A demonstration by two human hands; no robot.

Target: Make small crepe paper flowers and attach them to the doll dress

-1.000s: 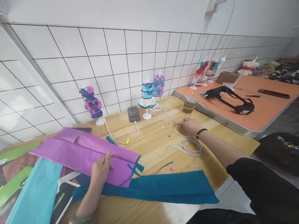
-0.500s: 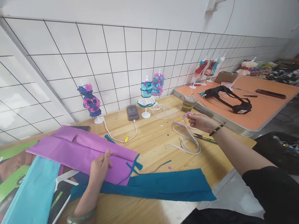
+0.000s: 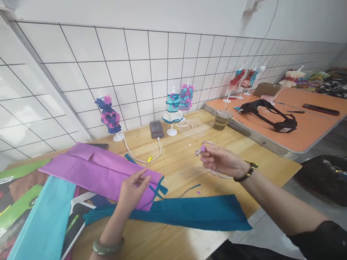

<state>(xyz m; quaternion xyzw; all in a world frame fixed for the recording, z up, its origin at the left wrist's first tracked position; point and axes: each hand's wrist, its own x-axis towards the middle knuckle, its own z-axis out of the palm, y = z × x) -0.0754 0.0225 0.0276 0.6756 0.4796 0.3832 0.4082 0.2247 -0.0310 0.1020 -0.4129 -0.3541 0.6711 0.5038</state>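
Note:
My right hand (image 3: 225, 162), with a dark beaded bracelet at the wrist, pinches a small purple piece (image 3: 201, 149) above the wooden table. Whether it is paper or cloth I cannot tell. Over the near right end of a folded purple sheet (image 3: 93, 169) is my left hand (image 3: 135, 192), thumb and fingers apart, a green bangle on its wrist. Narrow teal strips (image 3: 160, 188) lie at that end of the sheet. A wide teal strip (image 3: 194, 212) stretches along the table's near edge. Part of a white cord (image 3: 221, 175) is hidden behind my right hand.
Doll-size dress forms in ruffled outfits (image 3: 110, 116) (image 3: 171, 107) stand by the tiled wall. Between them sits a dark box (image 3: 156, 129) with a white cable. A clear cup (image 3: 221, 121) is near the orange table (image 3: 310, 132), which holds a black strap harness (image 3: 265, 114). Magazines (image 3: 1, 206) lie left.
My right hand has moved left and nearer, bringing the small purple piece away from the cord. My left hand has shifted right and lifted, its fingers now more spread.

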